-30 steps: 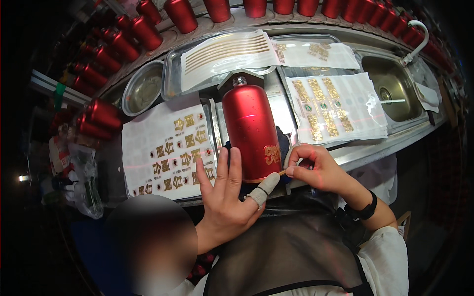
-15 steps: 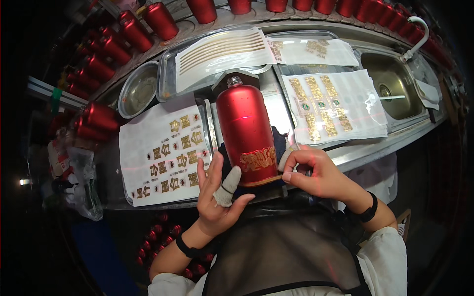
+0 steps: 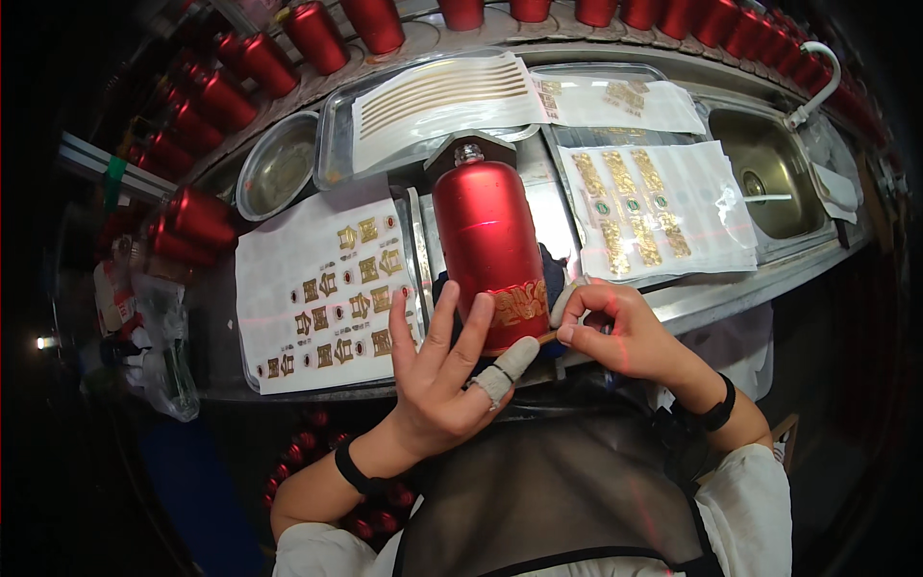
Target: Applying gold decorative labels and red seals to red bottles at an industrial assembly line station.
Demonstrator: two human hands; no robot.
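Observation:
A glossy red bottle (image 3: pixel 486 216) lies on its side across a dark blue cloth (image 3: pixel 555 274), its clear neck pointing away from me. Around its near end runs a gold ornamental decal (image 3: pixel 519 305). My right hand (image 3: pixel 615 327) pinches the end of a thin gold strip (image 3: pixel 546 338) at the bottle's base edge. My left hand (image 3: pixel 447 375) is open with fingers spread; its thumb, in a pale cloth cover (image 3: pixel 516 358), reaches the base edge, and the fingertips overlap the bottle's lower left side. A similar pale cover (image 3: pixel 567 296) sits on a right finger.
Left lies a white sheet of gold character decals (image 3: pixel 279 260); right, a sheet of gold bands (image 3: pixel 711 221). Behind are a sheet of gold strips (image 3: pixel 442 106), a metal bowl (image 3: pixel 274 173), and a sink (image 3: pixel 769 183) with a white tap (image 3: pixel 822 72). Red bottles (image 3: pixel 375 24) line the back.
My left hand has moved right and its covered thumb has come to the bottle's base. My right hand keeps its pinch at the strip's end. The whole view has shifted slightly.

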